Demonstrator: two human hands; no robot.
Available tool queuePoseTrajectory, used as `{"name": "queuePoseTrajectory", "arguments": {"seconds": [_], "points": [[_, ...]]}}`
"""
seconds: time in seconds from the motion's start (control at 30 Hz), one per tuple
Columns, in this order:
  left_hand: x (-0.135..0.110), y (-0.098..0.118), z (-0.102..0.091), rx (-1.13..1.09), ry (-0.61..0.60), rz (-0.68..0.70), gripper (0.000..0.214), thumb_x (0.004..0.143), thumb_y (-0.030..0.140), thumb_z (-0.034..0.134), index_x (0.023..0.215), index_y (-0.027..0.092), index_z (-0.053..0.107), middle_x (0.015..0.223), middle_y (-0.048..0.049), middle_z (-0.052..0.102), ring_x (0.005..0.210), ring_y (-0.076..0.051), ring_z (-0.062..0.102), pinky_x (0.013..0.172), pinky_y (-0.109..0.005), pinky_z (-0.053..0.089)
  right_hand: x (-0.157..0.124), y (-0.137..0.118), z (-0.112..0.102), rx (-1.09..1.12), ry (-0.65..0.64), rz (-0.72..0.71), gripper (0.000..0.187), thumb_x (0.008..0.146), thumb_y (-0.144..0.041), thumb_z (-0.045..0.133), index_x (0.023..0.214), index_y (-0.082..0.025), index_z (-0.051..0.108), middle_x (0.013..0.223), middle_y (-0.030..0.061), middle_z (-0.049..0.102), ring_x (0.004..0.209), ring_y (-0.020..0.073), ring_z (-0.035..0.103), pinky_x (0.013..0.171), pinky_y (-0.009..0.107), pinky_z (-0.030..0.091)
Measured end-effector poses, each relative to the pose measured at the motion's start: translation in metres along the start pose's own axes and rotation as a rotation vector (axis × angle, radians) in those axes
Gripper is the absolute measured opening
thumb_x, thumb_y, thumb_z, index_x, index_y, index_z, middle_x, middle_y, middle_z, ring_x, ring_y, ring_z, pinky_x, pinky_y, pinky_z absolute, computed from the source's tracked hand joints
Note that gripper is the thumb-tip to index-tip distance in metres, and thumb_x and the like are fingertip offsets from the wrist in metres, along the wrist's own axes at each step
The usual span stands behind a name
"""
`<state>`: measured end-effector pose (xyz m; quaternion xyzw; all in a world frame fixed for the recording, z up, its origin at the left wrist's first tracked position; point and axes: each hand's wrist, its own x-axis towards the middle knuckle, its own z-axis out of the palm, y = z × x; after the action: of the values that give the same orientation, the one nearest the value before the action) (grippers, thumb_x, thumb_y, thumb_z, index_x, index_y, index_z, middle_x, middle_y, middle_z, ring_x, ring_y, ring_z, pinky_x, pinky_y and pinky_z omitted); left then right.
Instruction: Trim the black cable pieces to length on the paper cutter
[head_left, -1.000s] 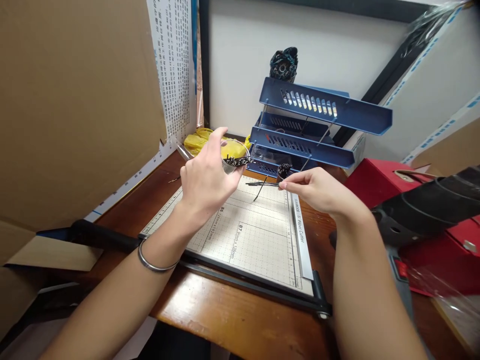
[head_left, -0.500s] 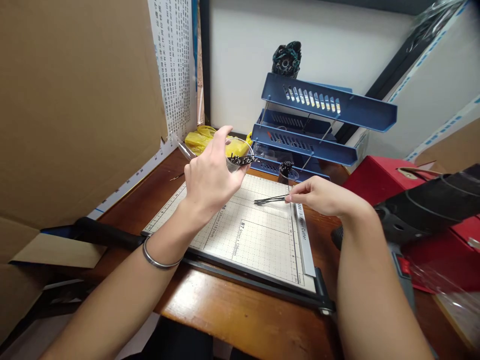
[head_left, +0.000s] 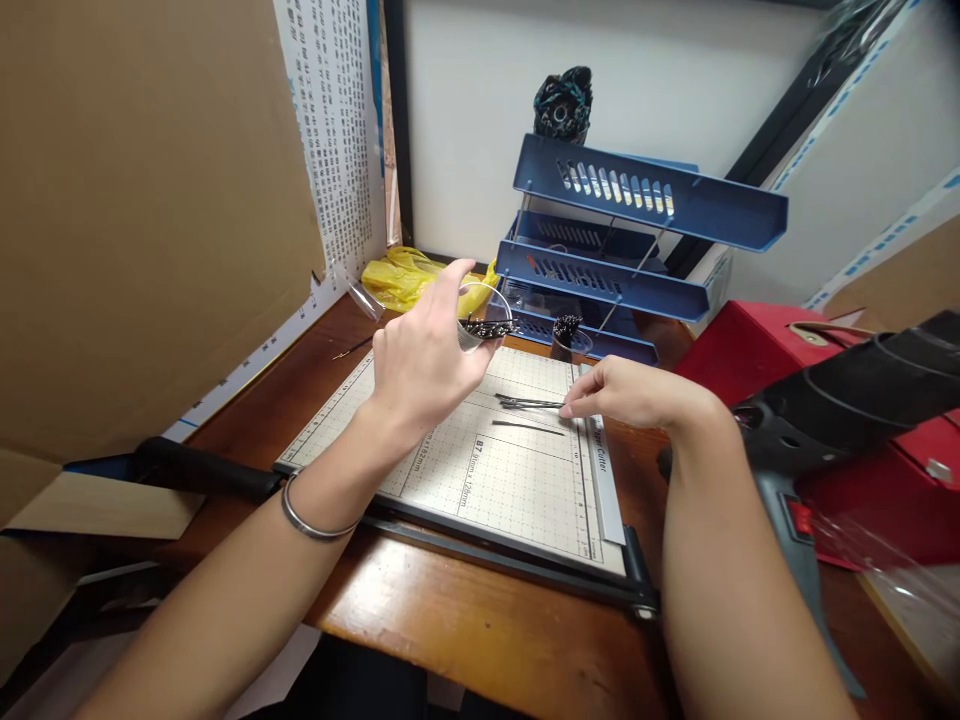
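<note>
A wooden desk (head_left: 480,640) sits in a cramped corner, hemmed by a tall cardboard sheet (head_left: 142,220) on the left and a white wall behind. A gridded paper cutter (head_left: 480,470) lies on the desk. Above its far edge the left hand (head_left: 427,360) is closed around a tilted clear cup (head_left: 484,318) holding thin black sticks. The right hand (head_left: 630,392) pinches a small bundle of black sticks (head_left: 529,403) down on the cutter's board; one loose stick (head_left: 525,426) lies just beside them. Stacked blue paper trays (head_left: 637,230), a yellow bag (head_left: 409,278) and a red box (head_left: 757,345) crowd the back.
</note>
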<state>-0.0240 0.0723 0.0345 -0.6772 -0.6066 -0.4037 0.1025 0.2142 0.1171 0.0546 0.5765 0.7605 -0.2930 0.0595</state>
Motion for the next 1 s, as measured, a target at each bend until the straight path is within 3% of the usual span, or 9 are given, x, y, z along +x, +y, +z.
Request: {"name": "queuePoseTrajectory", "arguments": {"seconds": [0.33, 0.47, 0.67, 1.0], "points": [[-0.002, 0.002, 0.002, 0.051, -0.038, 0.029, 0.07, 0.082, 0.045, 0.075, 0.144, 0.03, 0.044, 0.132, -0.0008, 0.071, 0.106, -0.031, 0.073, 0.082, -0.044, 0.06, 0.0, 0.001, 0.0, 0.002, 0.071, 0.033, 0.017, 0.082, -0.023, 0.067, 0.09, -0.021, 0.082, 0.097, 0.0026, 0.079, 0.094, 0.0206, 0.07, 0.086, 0.027, 0.051], [-0.002, 0.002, 0.002, 0.072, -0.053, 0.045, 0.071, 0.083, 0.046, 0.074, 0.144, 0.029, 0.044, 0.132, -0.0023, 0.071, 0.105, -0.032, 0.073, 0.082, -0.045, 0.06, 0.0, -0.008, 0.002, -0.03, 0.072, 0.005, 0.018, 0.083, -0.018, 0.063, 0.087, -0.02, 0.08, 0.095, 0.0015, 0.079, 0.092, 0.0184, 0.07, 0.081, 0.026, 0.05], [-0.003, 0.0, 0.004, 0.016, -0.063, 0.131, 0.069, 0.083, 0.04, 0.074, 0.144, 0.028, 0.044, 0.131, -0.0019, 0.071, 0.108, -0.029, 0.072, 0.078, -0.04, 0.06, 0.005, -0.01, 0.008, -0.092, 0.093, 0.084, 0.016, 0.077, -0.021, 0.065, 0.083, -0.024, 0.08, 0.087, -0.0003, 0.077, 0.081, 0.0166, 0.066, 0.068, 0.026, 0.046], [-0.002, 0.001, 0.003, -0.057, -0.061, 0.148, 0.068, 0.082, 0.036, 0.074, 0.143, 0.029, 0.044, 0.133, -0.0025, 0.069, 0.109, -0.027, 0.072, 0.08, -0.037, 0.06, 0.008, -0.004, 0.009, -0.066, 0.08, 0.108, 0.012, 0.071, -0.022, 0.069, 0.077, -0.021, 0.079, 0.079, 0.0014, 0.074, 0.075, 0.0165, 0.065, 0.065, 0.025, 0.045]]}}
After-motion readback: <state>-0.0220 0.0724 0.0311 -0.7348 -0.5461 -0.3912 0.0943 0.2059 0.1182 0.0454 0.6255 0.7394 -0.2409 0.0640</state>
